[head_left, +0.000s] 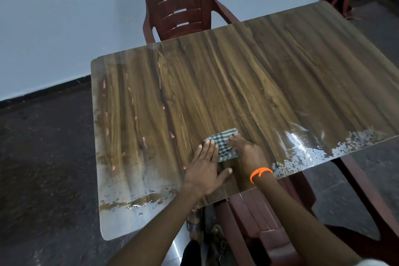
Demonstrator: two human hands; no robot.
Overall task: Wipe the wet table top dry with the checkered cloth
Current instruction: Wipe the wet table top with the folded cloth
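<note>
Checkered cloth (224, 144) lay folded between both flat hands, left hand (205, 168) and right hand (248, 153) pressing its edges, wet patch (302, 153) rightward.

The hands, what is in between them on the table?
In the head view, the folded checkered cloth lies between the left hand and right hand; both press on it.

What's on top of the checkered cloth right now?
Fingers of the left hand and right hand lie on the checkered cloth, flat on the table top. The cloth's covered parts can't be seen.
</note>
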